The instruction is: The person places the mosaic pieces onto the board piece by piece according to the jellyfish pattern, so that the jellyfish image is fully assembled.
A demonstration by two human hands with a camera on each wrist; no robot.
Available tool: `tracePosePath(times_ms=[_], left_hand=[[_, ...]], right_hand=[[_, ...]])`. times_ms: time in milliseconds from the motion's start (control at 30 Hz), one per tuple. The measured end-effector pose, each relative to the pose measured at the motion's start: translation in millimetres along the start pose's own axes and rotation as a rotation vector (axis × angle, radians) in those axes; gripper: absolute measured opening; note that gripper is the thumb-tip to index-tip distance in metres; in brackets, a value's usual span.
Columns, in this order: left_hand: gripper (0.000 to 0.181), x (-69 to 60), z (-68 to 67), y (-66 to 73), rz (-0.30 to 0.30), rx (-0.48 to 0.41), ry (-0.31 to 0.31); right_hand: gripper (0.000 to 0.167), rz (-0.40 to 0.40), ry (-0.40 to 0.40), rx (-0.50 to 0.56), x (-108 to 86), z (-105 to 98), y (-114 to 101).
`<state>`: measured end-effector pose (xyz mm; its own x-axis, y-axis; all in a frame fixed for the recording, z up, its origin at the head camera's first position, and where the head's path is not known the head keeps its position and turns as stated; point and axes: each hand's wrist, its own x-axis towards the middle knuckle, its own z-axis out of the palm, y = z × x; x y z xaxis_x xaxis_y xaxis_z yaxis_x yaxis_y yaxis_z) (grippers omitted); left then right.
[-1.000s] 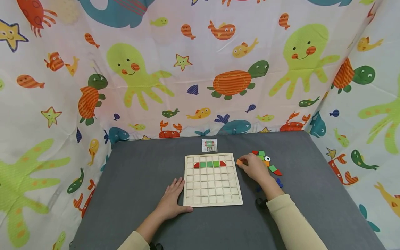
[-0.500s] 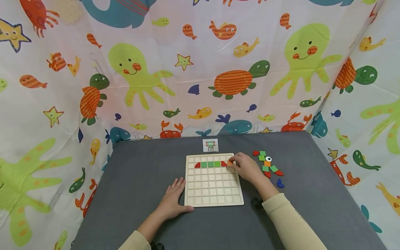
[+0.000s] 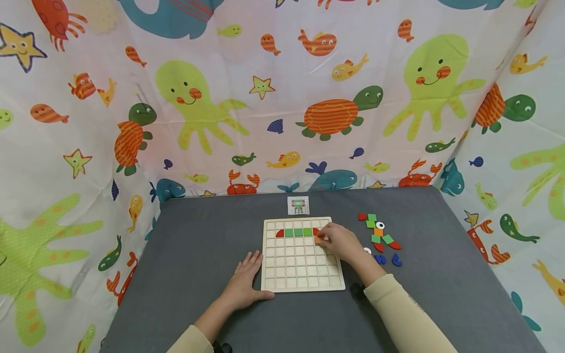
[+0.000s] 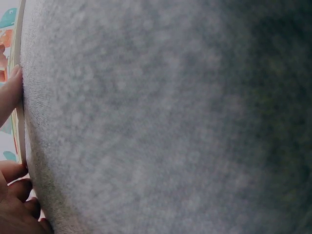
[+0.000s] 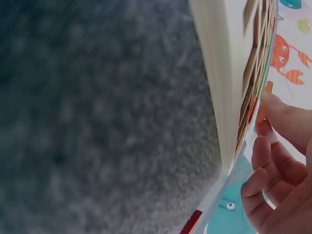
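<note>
A wooden grid board (image 3: 295,269) lies on the grey table. In its upper part several green squares (image 3: 298,232) form a row between two red rounded pieces (image 3: 280,234). My right hand (image 3: 343,241) pinches an orange square tile (image 3: 318,239) over the board, just below the right red piece. The right wrist view shows that orange tile (image 5: 269,87) between thumb and finger; whether it touches the board is unclear. Against the board's left edge rests my left hand (image 3: 242,284), its fingers extended and its thumb at the near corner.
Behind the board lies a small printed picture card (image 3: 298,205). To the right are loose green, red and orange pieces (image 3: 378,232), a white ring (image 3: 380,225) and blue curved pieces (image 3: 397,260). A patterned cloth (image 3: 273,108) hangs behind the table.
My right hand has carried the orange tile leftward from beside the loose pieces to over the board, then slightly nearer me. The left hand stays at the board's edge.
</note>
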<state>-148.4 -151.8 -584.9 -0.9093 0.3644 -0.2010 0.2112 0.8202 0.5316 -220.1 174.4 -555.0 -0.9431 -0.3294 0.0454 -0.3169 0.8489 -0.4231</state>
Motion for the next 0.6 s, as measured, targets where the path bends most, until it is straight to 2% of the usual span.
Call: tracePosePath(times_ms=[300, 600], left_hand=[[0.121, 0.5, 1.3, -0.5, 0.005, 0.002, 0.005], [0.120, -1.5, -1.8, 1.9, 0.004, -0.003, 0.007]], right_hand=[[0.020, 0.011, -0.003, -0.045, 3.9, 2.2, -3.7], [0.015, 0.015, -0.007, -0.032, 5.0, 3.2, -3.5]])
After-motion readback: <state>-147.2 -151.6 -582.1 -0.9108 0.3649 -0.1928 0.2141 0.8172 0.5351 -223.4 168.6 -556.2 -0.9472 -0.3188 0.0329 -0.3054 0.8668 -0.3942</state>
